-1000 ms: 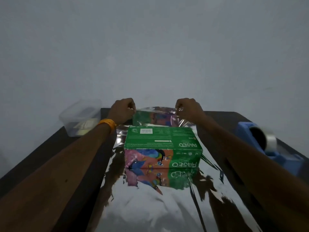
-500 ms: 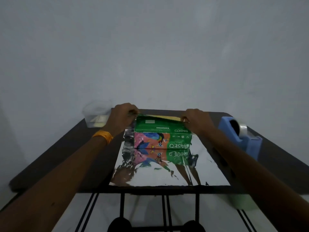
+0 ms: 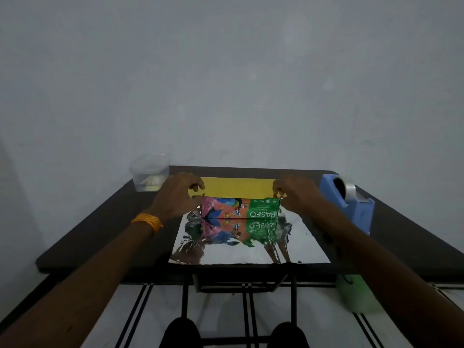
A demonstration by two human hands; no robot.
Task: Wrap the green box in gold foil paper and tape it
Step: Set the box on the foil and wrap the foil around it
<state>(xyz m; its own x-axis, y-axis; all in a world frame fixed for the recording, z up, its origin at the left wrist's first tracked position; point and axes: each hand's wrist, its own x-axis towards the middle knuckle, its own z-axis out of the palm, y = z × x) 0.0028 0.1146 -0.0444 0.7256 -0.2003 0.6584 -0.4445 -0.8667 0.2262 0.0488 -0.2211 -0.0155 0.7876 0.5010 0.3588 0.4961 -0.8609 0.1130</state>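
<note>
Two hands are in view, the left hand (image 3: 175, 197) and the right hand (image 3: 298, 194); one orange wristband (image 3: 148, 222) circles the left wrist; there is one green box (image 3: 239, 209), one sheet of foil paper (image 3: 251, 249), one blue tape dispenser (image 3: 351, 214) carrying one roll of tape (image 3: 350, 190), and one clear plastic container (image 3: 149, 175); one dark table (image 3: 100, 234) bears them; below its near edge show two dark feet, the left foot (image 3: 180, 332) and the right foot (image 3: 288, 334), and one pale green object (image 3: 354, 295), too blurred to name.
</note>
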